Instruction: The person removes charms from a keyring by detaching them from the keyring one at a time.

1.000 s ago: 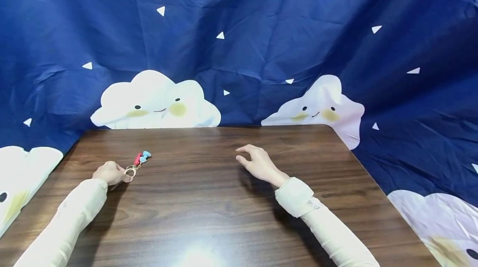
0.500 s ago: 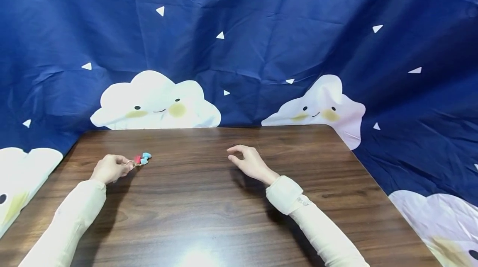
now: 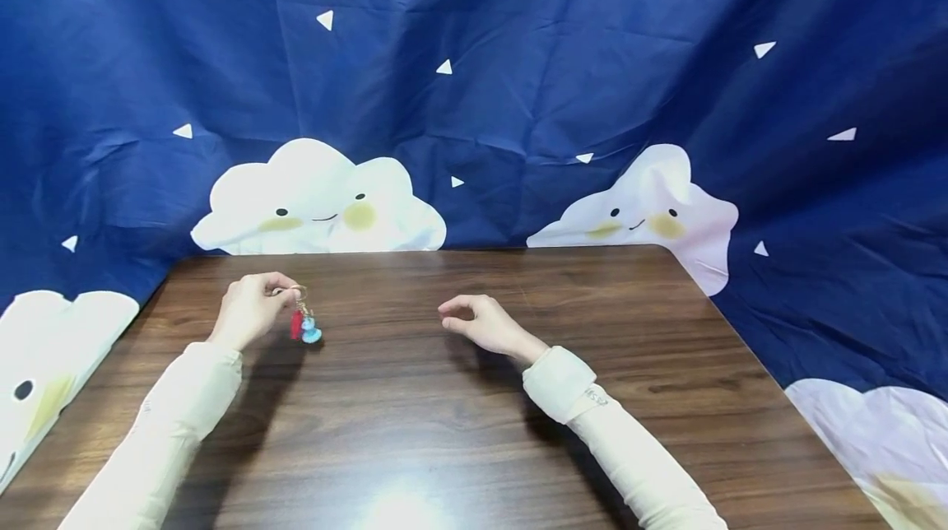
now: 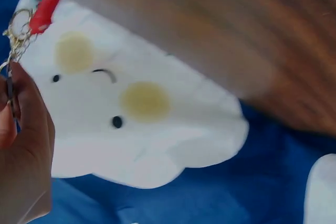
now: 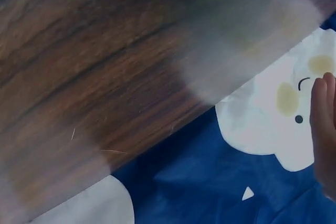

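Observation:
My left hand (image 3: 250,309) holds a keychain (image 3: 309,331) above the left part of the table, pinching its metal end between thumb and fingers. From its gold-coloured ring and short chain hang a red charm (image 4: 50,6) and a light blue charm, the red one long and narrow. In the left wrist view, a thin grey metal piece (image 4: 9,90) shows between the fingertips, mostly hidden by them. Over the middle of the table is my right hand (image 3: 485,324), its fingers loosely bent and holding nothing; the right wrist view catches only its fingers at the right edge.
The dark brown wooden table (image 3: 444,398) has rounded far corners. Behind it and along both sides hangs a blue cloth (image 3: 489,36) printed with white smiling clouds and small triangles.
My left hand has lifted the keychain and moved it slightly right, so the charms now dangle instead of lying on the table. The right hand has drifted a little left.

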A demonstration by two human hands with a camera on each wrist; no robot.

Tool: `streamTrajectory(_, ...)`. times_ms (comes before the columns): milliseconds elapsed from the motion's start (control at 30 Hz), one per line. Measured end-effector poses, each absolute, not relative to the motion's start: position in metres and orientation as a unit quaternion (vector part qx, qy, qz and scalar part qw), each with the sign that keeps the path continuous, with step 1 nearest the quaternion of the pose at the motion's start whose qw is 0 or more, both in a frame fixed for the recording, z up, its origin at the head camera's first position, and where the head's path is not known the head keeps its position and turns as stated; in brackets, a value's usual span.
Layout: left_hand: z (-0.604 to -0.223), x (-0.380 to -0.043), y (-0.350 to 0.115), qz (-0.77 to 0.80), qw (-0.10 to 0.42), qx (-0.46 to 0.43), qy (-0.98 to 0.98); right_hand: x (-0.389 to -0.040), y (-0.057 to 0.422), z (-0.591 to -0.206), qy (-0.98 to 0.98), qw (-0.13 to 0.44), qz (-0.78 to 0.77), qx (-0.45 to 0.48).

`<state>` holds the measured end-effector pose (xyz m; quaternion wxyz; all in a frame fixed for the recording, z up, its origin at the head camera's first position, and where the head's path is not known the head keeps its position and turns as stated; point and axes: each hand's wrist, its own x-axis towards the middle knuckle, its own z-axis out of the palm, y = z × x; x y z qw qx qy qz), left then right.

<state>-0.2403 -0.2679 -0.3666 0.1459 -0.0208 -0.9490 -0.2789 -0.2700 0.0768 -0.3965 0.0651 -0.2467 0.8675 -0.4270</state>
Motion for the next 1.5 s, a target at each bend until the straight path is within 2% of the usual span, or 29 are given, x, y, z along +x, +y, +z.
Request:
streamTrajectory(100,-0.357,-0.240,-0.254,-0.282,0.140,-0.034,-0.949,-0.268,0.076,-0.398,0.862,0.079,-0.429,-0.257)
streamTrajectory(300,-0.344,-0.241,-0.222,-0.306,0.126,-0.065,-0.941,-0.269,0.070,-0.399,0.822,0.072,-0.510,-0.242)
streamTrajectory(500,-0.340,-0.234,-0.188,-0.333,0.122,-0.113,-0.928,-0.259,0.063,-0.385,0.770,0.101,-0.581,-0.245)
streamTrajectory(700,-0.338,-0.223,-0.160,-0.362,0.089,-0.146,-0.916,-0.241,0.054,-0.367,0.754,0.113,-0.580,-0.286)
streamTrajectory(867,-0.334,-0.220,-0.142,-0.386,0.072,-0.156,-0.906,-0.234,0.045,-0.360,0.760,0.145,-0.556,-0.305)
streamTrajectory(1033,-0.330,-0.218,-0.134,-0.422,0.058,-0.154,-0.892,-0.231,0.043,-0.363,0.758,0.178,-0.529,-0.337)
streamTrajectory(1300,-0.335,-0.221,-0.141,-0.453,0.051,-0.166,-0.874,-0.243,0.054,-0.379,0.763,0.152,-0.541,-0.319)
streamTrajectory(1500,-0.348,-0.226,-0.141,-0.519,0.012,-0.164,-0.839,-0.247,0.068,-0.372,0.753,0.142,-0.563,-0.309)
